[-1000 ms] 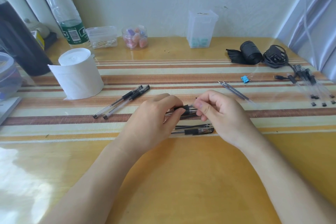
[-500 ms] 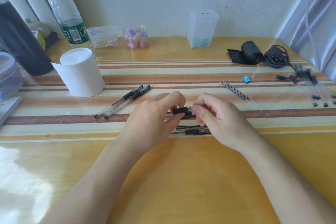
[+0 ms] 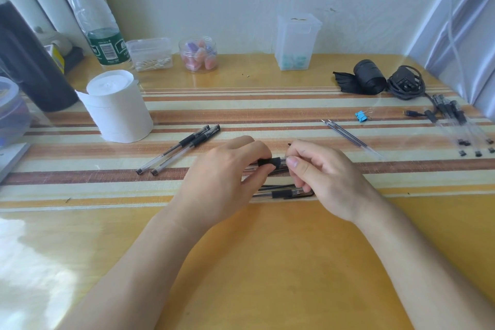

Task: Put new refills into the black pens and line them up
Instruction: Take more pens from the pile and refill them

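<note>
On the striped table (image 3: pixel 267 262), the left hand (image 3: pixel 225 179) and right hand (image 3: pixel 324 177) both pinch one black pen (image 3: pixel 270 162) near its grip, just above a small pile of pens (image 3: pixel 281 193). Two pens (image 3: pixel 178 150) lie side by side at left, seemingly finished. Loose refills (image 3: pixel 348 136) wait at right, so I judge the task well short of done.

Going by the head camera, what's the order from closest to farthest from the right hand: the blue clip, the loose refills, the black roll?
1. Loose refills, just beyond the right hand, to its right.
2. Blue clip, a little farther back.
3. Black roll, farthest back on the right.
</note>
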